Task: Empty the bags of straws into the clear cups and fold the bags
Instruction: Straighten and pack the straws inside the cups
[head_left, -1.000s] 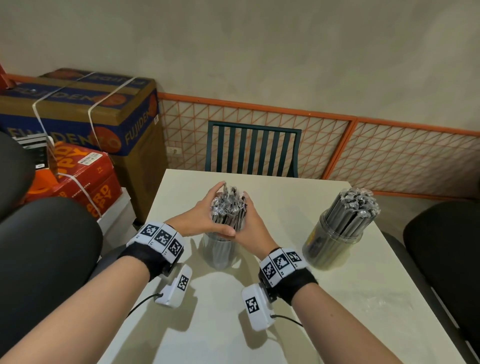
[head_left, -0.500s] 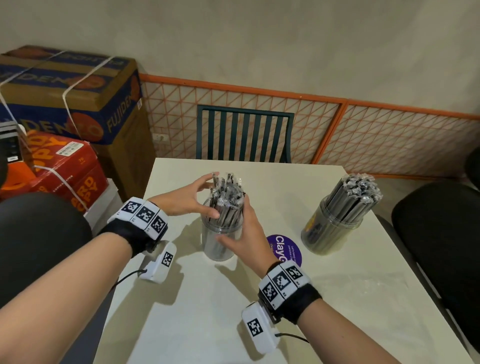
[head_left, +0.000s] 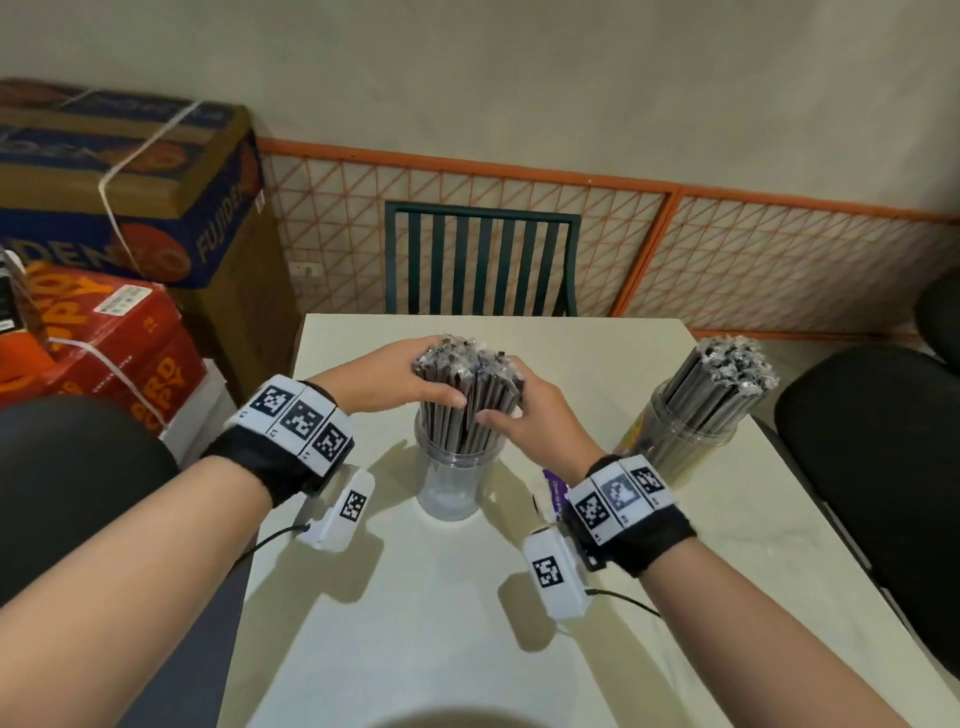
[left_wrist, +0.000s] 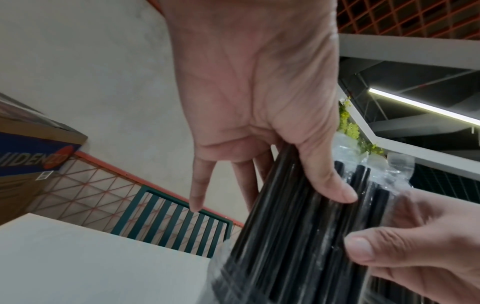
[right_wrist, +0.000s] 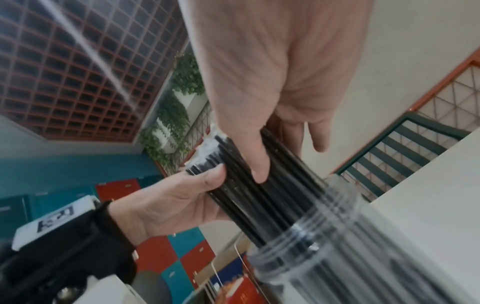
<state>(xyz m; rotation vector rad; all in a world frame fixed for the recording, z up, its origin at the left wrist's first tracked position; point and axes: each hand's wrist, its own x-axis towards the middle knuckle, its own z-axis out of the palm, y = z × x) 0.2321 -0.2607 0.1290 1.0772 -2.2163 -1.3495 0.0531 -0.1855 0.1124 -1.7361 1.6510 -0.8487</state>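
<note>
We clamp our left hand and right hand around glossy black wrapped straws, now lifted partway from the ribbed clear plastic cup mid-table, nearer its far edge.

The head camera is looking forward and down from above the table, taking in both forearms, the green chair at the far edge and the wall beyond.

The left wrist camera is sitting close under the left hand, facing along the palm toward the far side, slightly upward.

The right wrist camera is sitting equally close under the right hand, tilted and facing far and left.

All three views are sharing the bundle of straws standing in the clear cup, both hands and the chair.
</note>
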